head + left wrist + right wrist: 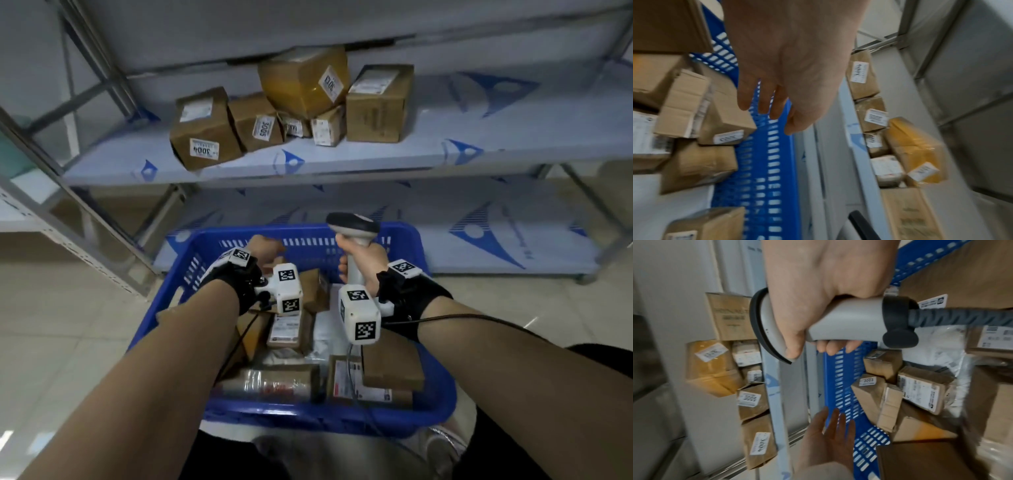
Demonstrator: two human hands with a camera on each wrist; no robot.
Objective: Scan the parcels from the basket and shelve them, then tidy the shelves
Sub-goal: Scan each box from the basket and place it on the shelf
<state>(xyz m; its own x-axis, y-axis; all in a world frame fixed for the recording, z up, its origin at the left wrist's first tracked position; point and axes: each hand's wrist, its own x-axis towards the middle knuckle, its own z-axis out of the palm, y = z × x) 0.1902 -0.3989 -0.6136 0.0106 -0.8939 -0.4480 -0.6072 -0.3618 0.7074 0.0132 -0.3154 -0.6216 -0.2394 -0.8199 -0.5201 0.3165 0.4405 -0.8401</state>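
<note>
Beyond basket (pixel 404 236), shelved parcels (pixel 294 109) (labels outward)

I'm looking at a parcel depot or stockroom. Metal shelves (pixel 308 164) hold numbered cardboard parcels (pixel 205 130), a blue basket (pixel 404 240) holds more, and there's a barcode scanner (pixel 354 228).

In the head view, the forearms and wrist cameras cover much of the blue slotted plastic basket (pixel 404 240); the left hand's fingers (pixel 270 244) are hidden behind its knuckles. Labels on the brown cardboard parcels (pixel 725 123) inside the basket blur in the left wrist view
</note>
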